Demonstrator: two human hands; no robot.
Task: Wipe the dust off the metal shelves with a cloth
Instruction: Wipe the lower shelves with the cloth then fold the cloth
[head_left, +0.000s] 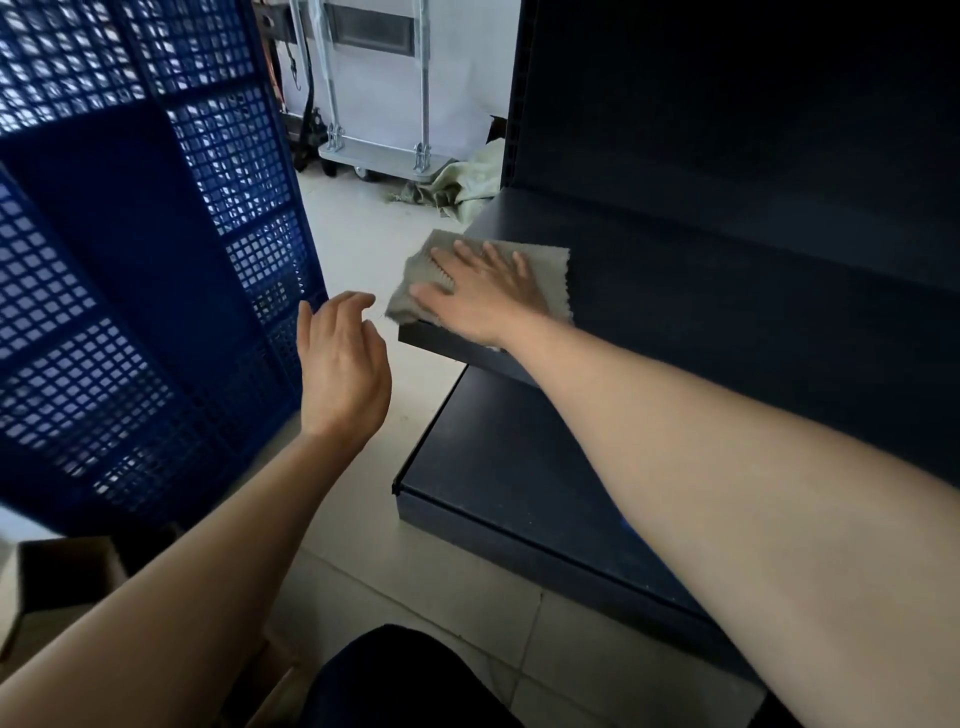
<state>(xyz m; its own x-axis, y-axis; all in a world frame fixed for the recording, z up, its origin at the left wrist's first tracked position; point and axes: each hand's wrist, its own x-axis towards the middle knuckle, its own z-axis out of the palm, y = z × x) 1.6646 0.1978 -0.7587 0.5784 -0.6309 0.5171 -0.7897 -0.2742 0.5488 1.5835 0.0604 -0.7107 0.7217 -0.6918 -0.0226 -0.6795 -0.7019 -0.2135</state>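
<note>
Cloth (423, 265) lies at the left front corner of the upper metal shelf (701, 322), with one end drooping over the shelf's side edge above the floor (363, 234). Our right hand (480, 291) presses down on it, palm flat and fingers straight and spread, pinching no fold. Our left hand (343, 364) hovers just beside that corner, over the floor, fingers loosely curled and holding nothing.

We judge the cloth to be light, soft and limp. It takes the shape of whatever is under it and is likely to bunch or slip from under the palm if we press too lightly. A flat palm on its middle seems the best hold, with fingers spread so it moves as one piece, and the hanging end could be tucked back first. The shelf looks stiff and smooth, so the cloth should glide easily, though the edge may snag the zigzag hem. A lower shelf (509, 467) sits beneath, and a blue perforated panel (156, 260) stands at our left.
</note>
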